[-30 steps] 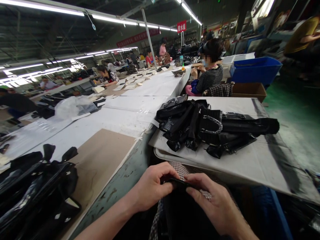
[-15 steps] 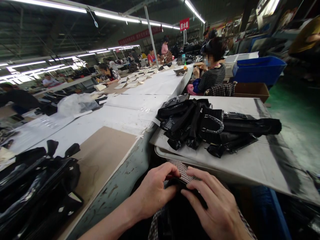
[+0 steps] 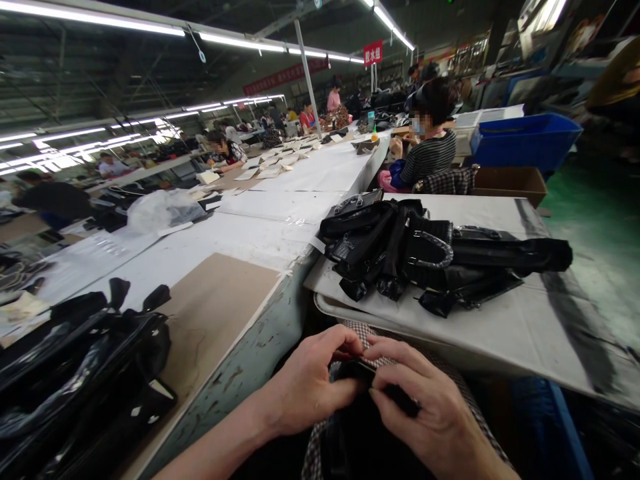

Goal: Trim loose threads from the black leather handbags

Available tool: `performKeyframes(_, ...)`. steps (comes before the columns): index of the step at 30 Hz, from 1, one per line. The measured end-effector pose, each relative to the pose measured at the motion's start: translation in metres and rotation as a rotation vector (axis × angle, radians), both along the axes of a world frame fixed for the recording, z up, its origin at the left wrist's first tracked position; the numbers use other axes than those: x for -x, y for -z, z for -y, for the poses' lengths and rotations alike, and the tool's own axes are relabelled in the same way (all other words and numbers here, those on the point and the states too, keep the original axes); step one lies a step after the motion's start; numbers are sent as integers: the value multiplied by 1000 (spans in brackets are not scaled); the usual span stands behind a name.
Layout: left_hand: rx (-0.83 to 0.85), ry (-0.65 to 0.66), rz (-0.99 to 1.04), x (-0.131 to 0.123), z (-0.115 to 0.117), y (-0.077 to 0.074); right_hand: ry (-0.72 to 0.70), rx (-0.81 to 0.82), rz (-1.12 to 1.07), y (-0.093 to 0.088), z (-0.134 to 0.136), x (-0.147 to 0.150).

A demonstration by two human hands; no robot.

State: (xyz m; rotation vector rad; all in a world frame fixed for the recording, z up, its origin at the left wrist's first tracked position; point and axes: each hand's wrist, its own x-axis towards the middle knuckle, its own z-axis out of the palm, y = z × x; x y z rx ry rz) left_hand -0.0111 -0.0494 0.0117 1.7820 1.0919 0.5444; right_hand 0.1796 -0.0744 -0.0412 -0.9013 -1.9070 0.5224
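In the head view, a black piece, perhaps part of a handbag, lies over my lap on a checked cloth. My left hand pinches its upper edge between thumb and fingers. Close beside it, my right hand grips the same edge, thumb below and bent fingers above. The lower part of the black piece is too dark to make out. Ahead, several black handbags with curved handles lie heaped on the white side table.
More black bag pieces lie at left on a brown board on the long table. A clear plastic bag sits further back. A co-worker in a striped top sits ahead, near a blue bin and a cardboard box.
The view has shifted slightly, so the surroundings sit a little further right. My right fingers have drawn closer together on the edge; my left hand keeps its pinch.
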Motion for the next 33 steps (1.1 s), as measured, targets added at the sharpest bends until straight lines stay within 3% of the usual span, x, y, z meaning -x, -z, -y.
performKeyframes(5, -46, 30, -36, 1, -2, 1, 179, 47, 43, 3, 6, 1)
performKeyframes(8, -145, 114, -20, 1, -3, 4, 226, 39, 24, 4, 9, 2)
performKeyframes(11, -231, 183, -58, 0, -4, 5, 219, 49, 24, 6, 8, 1)
performKeyframes(17, -243, 156, -191, -2, -6, 1, 176, 98, 81, 13, 7, -4)
performKeyframes(24, -174, 110, -229, -5, -5, -4, 141, 118, 37, 16, 9, -7)
performKeyframes(33, 121, -12, -66, -6, -10, -3, 264, 66, 110, 25, 11, -6)
